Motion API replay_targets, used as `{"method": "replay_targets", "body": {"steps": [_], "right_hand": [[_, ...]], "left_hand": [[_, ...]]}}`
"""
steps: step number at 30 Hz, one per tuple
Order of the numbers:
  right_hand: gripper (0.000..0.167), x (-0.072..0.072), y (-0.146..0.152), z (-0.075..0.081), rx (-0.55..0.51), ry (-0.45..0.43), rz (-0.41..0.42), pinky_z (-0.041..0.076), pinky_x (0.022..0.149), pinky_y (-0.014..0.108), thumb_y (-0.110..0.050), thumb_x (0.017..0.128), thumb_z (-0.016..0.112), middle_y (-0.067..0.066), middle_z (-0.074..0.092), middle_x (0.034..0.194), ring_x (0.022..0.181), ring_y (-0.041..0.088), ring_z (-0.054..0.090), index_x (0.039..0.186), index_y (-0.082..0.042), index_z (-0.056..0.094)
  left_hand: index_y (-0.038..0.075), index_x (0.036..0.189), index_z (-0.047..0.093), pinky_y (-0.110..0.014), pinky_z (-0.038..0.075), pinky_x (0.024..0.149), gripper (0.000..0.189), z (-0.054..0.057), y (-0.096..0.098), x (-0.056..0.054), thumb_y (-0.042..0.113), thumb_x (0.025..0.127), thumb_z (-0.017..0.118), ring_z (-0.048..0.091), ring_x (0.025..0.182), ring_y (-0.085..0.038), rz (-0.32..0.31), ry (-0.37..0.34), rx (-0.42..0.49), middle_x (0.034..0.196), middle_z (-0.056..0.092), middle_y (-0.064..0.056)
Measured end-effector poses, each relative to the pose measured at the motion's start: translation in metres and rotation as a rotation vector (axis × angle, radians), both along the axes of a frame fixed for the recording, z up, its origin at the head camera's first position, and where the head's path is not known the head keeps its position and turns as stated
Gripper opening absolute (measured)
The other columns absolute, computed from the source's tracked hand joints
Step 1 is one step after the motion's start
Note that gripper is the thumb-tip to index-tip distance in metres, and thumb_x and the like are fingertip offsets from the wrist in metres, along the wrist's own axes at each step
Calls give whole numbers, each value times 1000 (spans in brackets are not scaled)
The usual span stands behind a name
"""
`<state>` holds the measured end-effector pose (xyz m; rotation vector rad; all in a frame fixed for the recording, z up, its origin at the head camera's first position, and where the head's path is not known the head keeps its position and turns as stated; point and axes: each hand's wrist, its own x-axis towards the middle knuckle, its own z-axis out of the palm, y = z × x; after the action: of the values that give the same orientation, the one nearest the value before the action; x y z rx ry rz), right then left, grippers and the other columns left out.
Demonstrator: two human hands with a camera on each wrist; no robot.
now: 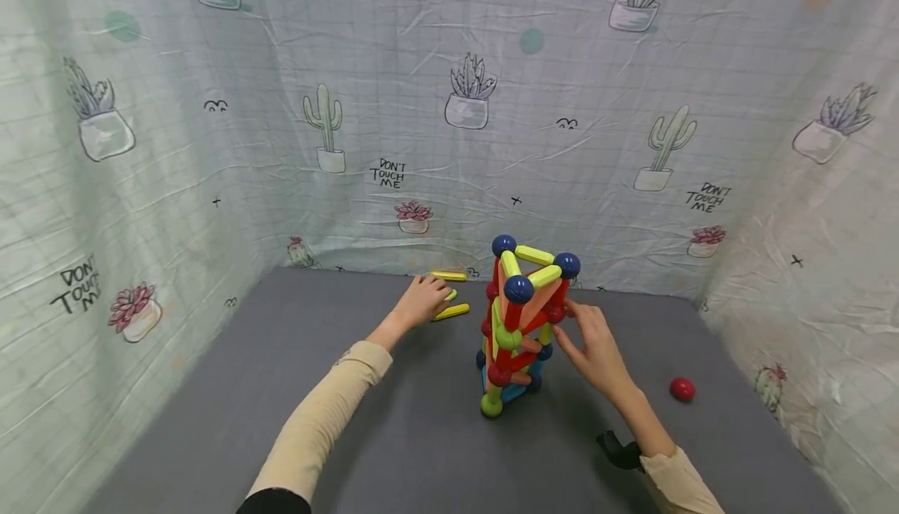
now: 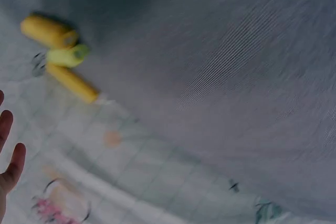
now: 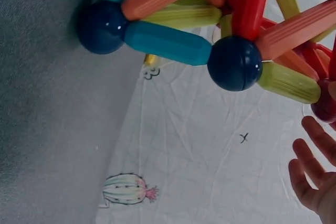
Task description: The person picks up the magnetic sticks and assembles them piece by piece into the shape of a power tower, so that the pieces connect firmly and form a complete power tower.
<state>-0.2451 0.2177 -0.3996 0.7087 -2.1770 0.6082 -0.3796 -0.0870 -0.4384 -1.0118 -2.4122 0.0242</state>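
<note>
A tall tower [image 1: 513, 317] of coloured rods and balls stands upright on the grey surface. My right hand [image 1: 597, 350] is at its right side, fingertips at a dark red ball [image 3: 325, 102] partway up. The thumb lies lower, and the other fingers [image 3: 310, 169] are free of the tower. My left hand [image 1: 421, 301] is low over the surface, left of the tower, beside yellow rods [image 1: 451, 312] and a lime rod [image 1: 451, 295]. In the left wrist view its fingertips [image 2: 16, 161] are apart from the rods, and most of the hand is out of frame.
Another yellow rod [image 1: 449, 275] lies at the back edge by the curtain [image 1: 393, 54]. A loose red ball [image 1: 683, 389] lies to the right. The curtain, printed with cacti, hangs around the back and sides of the grey surface [image 1: 295, 342]. A black strap [image 1: 620, 450] juts from my right wrist.
</note>
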Motion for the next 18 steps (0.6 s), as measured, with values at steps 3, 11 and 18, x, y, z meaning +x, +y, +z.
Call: {"method": "replay_targets", "body": {"steps": [3, 11, 18], "right_hand": [[45, -2, 1, 0, 28, 56, -10, 43, 73, 37, -6, 74, 68, 15, 59, 99, 88, 23, 47, 114, 5, 52], [39, -5, -1, 2, 76, 114, -41, 44, 72, 41, -21, 82, 62, 16, 59, 98, 88, 26, 49, 110, 6, 54], [40, -2, 0, 3, 97, 85, -62, 43, 75, 41, -18, 78, 64, 16, 59, 99, 89, 26, 49, 110, 5, 54]], "left_hand": [[12, 100, 64, -38, 39, 70, 19, -21, 2, -7, 23, 85, 59, 51, 83, -23, 47, -64, -58, 91, 60, -6], [16, 107, 61, -46, 41, 85, 31, -43, 9, -13, 38, 86, 55, 52, 98, -25, 224, -174, -272, 103, 59, -5], [15, 106, 60, -49, 39, 91, 26, -47, 15, -12, 33, 88, 54, 52, 102, -27, 255, -146, -268, 103, 63, -5]]}}
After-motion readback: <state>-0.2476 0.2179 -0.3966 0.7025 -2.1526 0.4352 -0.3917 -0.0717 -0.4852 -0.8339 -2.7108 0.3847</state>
